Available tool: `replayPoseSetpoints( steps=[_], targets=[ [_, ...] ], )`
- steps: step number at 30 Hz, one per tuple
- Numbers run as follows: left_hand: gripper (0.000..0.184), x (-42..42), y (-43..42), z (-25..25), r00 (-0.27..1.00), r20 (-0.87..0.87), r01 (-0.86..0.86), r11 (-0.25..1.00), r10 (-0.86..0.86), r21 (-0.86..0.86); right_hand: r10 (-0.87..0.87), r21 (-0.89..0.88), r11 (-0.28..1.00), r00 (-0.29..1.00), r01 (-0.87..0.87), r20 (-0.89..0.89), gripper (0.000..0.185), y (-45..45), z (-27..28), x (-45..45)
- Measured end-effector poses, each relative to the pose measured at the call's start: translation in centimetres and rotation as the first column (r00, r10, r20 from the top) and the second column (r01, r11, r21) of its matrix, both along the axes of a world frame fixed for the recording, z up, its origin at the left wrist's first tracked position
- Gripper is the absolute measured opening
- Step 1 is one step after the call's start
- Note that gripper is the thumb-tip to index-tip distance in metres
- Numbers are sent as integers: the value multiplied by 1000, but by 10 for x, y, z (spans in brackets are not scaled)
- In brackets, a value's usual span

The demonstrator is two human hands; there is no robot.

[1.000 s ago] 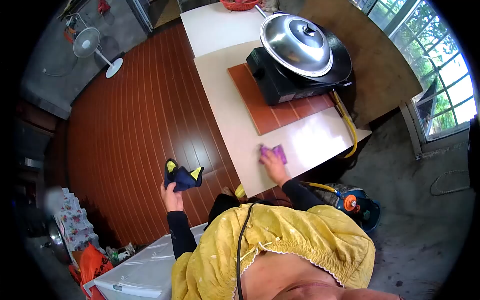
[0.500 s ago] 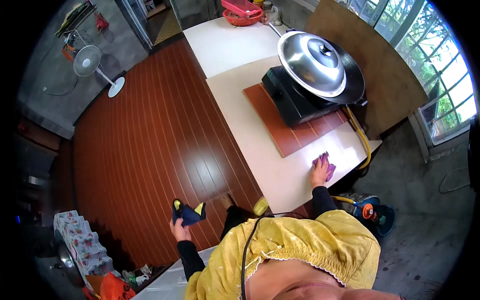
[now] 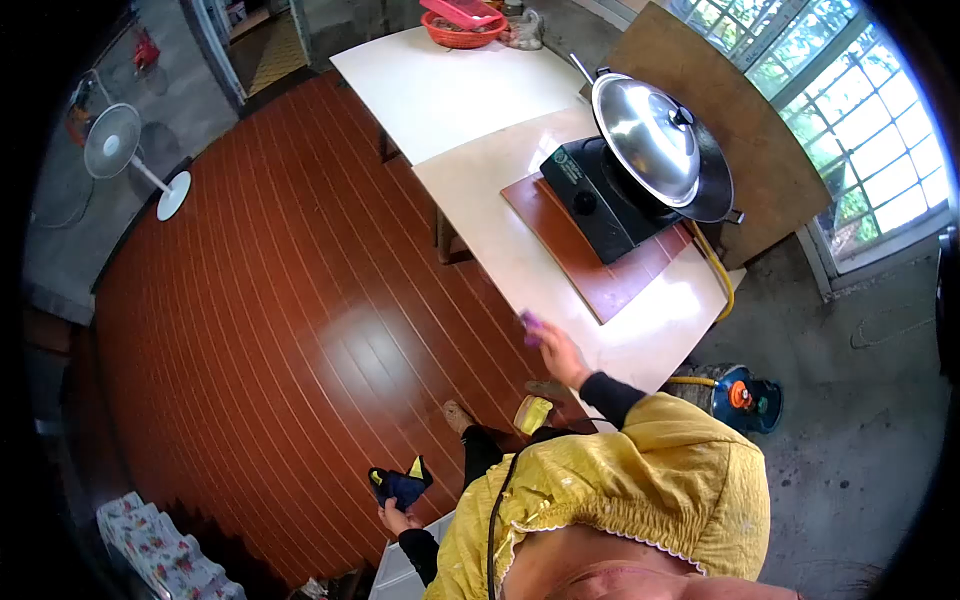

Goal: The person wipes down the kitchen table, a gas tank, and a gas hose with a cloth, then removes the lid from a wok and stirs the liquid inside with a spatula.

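Observation:
My left hand [image 3: 397,518] is closed on a folded dark blue cloth item with yellow parts [image 3: 400,488], held low over the wooden floor. Its exact kind is unclear. My right hand [image 3: 563,358] grips a purple cloth [image 3: 531,328] at the near left edge of the pale table [image 3: 640,352]. Beyond that hand, a reddish-brown board [image 3: 590,285] lies on the table under a black gas stove [image 3: 598,200]. On the stove sits a dark wok [image 3: 714,185], covered by a shiny domed lid [image 3: 645,140].
A yellow hose [image 3: 722,285] runs from the stove area towards a blue gas cylinder [image 3: 762,405] with an orange regulator. A red basket [image 3: 465,32] stands on the far white table [image 3: 450,95]. A white fan [image 3: 115,142] stands at the left. My feet are near the table's corner.
My right hand has carried the purple cloth leftwards from the tabletop beside the board to the table's left edge. The left hand still holds the dark blue item, now lower in view. The view has shifted.

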State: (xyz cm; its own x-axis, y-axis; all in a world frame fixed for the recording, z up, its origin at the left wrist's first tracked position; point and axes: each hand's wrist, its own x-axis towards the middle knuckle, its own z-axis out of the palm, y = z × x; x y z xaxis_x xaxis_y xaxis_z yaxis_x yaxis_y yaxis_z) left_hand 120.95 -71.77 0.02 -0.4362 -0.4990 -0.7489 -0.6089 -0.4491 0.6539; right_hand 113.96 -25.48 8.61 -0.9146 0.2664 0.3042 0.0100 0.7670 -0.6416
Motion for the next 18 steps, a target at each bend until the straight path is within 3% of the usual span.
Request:
replayPoseSetpoints(
  steps=[1, 3, 5, 6, 7, 9, 10, 12, 13, 16, 18],
  targets=[
    [26, -6, -6, -7, 1000, -1, -25, 1000, 25, 8, -44, -36, 998, 998, 45, 34, 31, 4, 14, -21],
    [26, -20, -9, -6, 999, 7, 35, 999, -35, -10, -188, -64, 981, 973, 181, -134, 30, 38, -17, -45],
    [26, -35, -7, 6, 996, 11, 89, 995, -89, -35, -301, 175, 927, 937, 331, -178, 34, 77, -34, -45],
    [26, -43, -2, 13, 999, -35, 35, 999, -35, -15, -346, 70, 936, 938, 345, -3, 33, 88, -25, -36],
    [25, -52, 1, 17, 997, -79, -20, 1000, 21, 8, -353, 66, 933, 935, 353, -9, 33, 101, -35, -26],
    [26, -66, -7, 10, 994, -78, 74, 997, -71, 28, -656, 251, 752, 732, 610, 186, 35, 122, -69, -13],
    [26, -76, -2, 9, 992, -123, 19, 999, -13, 46, -660, 247, 749, 729, 615, 184, 35, 122, -73, -20],
    [27, -100, 5, 8, 986, -163, -19, 998, 27, 55, -770, 456, 633, 567, 626, 291, 42, 117, -79, -35],
    [29, -115, 6, 8, 989, -135, 76, 995, -68, 58, -738, 374, 674, 606, 638, 296, 46, 115, -84, -45],
    [31, -165, 28, 17, 962, -142, 245, 967, -233, 73, -728, 393, 682, 625, 617, 283, 46, 113, -79, -90],
    [35, -204, 65, 38, 943, -215, 287, 949, -256, 128, -622, 492, 740, 745, 459, 242, 45, 125, -75, -128]
  ],
)
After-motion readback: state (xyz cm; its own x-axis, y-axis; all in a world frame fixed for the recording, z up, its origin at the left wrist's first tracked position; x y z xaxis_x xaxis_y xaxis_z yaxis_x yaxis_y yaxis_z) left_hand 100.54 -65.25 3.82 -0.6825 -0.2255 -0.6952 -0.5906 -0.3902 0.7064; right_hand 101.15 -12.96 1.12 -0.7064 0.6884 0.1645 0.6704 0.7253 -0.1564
